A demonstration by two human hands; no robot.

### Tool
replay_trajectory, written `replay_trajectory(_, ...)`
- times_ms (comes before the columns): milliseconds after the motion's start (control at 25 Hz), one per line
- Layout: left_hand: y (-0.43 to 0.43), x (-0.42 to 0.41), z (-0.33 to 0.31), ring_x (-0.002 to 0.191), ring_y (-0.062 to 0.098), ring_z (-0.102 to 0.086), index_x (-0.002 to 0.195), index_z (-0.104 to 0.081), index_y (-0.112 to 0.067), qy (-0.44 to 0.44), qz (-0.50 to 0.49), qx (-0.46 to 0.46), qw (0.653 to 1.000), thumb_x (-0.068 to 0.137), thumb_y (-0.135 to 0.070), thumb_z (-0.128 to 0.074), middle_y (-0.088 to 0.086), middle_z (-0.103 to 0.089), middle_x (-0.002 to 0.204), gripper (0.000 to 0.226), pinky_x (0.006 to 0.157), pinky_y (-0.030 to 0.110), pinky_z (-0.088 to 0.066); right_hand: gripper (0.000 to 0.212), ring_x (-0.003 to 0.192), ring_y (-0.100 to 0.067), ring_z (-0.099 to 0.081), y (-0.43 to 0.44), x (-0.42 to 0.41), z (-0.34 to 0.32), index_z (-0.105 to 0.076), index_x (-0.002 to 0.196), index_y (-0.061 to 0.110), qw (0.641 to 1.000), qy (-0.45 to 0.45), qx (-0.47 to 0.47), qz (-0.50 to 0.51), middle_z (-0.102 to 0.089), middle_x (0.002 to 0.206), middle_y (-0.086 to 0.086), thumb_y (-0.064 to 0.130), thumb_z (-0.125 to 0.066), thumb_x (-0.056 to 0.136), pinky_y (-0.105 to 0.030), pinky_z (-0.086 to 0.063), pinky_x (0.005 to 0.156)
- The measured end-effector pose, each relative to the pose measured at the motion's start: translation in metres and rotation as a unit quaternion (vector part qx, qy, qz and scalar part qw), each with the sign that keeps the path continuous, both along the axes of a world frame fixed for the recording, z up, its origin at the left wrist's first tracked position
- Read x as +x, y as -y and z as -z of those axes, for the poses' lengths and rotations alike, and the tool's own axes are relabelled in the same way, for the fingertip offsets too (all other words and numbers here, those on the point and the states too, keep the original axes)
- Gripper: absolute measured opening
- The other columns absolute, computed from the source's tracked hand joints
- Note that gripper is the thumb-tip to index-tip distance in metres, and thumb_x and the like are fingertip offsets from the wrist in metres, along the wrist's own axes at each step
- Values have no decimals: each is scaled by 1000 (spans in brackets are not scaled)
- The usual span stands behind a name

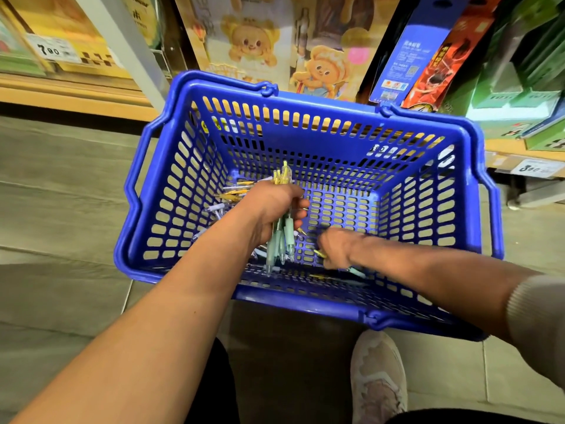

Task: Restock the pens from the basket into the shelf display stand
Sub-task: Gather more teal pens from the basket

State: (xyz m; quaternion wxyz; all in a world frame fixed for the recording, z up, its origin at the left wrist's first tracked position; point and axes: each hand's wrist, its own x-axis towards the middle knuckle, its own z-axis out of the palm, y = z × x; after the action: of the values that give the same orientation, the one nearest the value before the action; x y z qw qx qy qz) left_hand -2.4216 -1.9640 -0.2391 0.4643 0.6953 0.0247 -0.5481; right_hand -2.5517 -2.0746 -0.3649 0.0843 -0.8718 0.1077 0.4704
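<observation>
Inside the blue shopping basket (321,142), a bundle of green and yellow pens (279,240) is clenched in the left hand (272,209), seemingly gathered for one trip; the right hand (336,246) is curled over loose pens (356,272) below, though whether one is pinched cannot be told.

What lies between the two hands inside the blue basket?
In the head view, the lower ends of the pen bundle gripped by the left hand, then basket floor up to the right hand.
</observation>
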Motion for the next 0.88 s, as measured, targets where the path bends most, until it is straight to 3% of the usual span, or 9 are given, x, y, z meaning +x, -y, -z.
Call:
replay_trajectory(200,2,-1,-2,80,26,-65,124,-56,1,-1,-23,7,1000,104,-13,-54,14,-71,93,24,72,42,-56,14,67,-5,-67,50,27,-52,-69,83,19,961,141,129,200,-71,75,3,31,-67,87,-27,-54,68)
replay_trajectory(280,1,-1,-1,85,29,-64,122,-56,0,5,-18,13,1000,104,-13,-53,16,-70,99,22,77,45,-56,13,75,-6,-73,55,36,-73,-72,79,18,893,151,272,325,-76,78,0,25,-66,88,-28,-59,80)
replay_trajectory(360,1,-3,-1,80,30,-65,114,-60,-1,2,-10,8,1000,103,-12,-54,17,-69,96,17,74,45,-56,14,83,-14,-74,54,42,-86,-75,78,17,790,139,409,435,-75,80,-6,19,-69,90,-32,-59,89)
replay_trajectory(440,1,-4,-2,79,32,-67,108,-65,1,0,-1,-1,1000,100,-12,-58,16,-71,90,16,86,50,-57,10,85,-18,-74,50,46,-94,-78,84,14,729,138,469,478,-76,86,-12,17,-72,91,-29,-60,85)
replay_trajectory(520,1,-3,-3,79,31,-69,115,-64,1,-13,-5,-9,1000,103,-17,-55,14,-73,85,23,93,52,-56,10,84,-20,-75,45,49,-97,-76,94,8,723,157,456,494,-77,90,-14,17,-73,91,-23,-61,77)
replay_trajectory(600,0,-3,-4,76,28,-70,119,-61,0,-35,-9,-13,999,106,-22,-51,12,-74,83,27,89,47,-58,13,80,-17,-75,44,49,-96,-75,101,6,732,180,422,504,-77,86,-10,15,-72,92,-19,-60,70)
replay_trajectory(680,0,-4,-6,77,25,-69,117,-62,-2,-24,12,-8,1000,107,-27,-51,11,-74,86,29,94,43,-57,14,81,-14,-73,46,48,-93,-76,105,10,734,189,422,497,-77,87,-8,15,-70,93,-18,-60,71)
replay_trajectory(800,1,-5,-8,65,17,-62,135,-54,0,-4,20,-12,1000,106,-28,-52,7,-68,82,40,76,32,-57,23,79,-8,-66,53,46,-90,-78,109,18,740,182,449,468,-76,94,-7,26,-73,88,-14,-56,70)
replay_trajectory(880,2,-2,-7,62,16,-56,141,-42,1,7,3,-11,1000,104,-24,-56,4,-61,75,47,68,34,-53,28,72,-5,-62,59,43,-83,-79,103,21,738,179,434,485,-73,87,-3,37,-76,79,-16,-54,68)
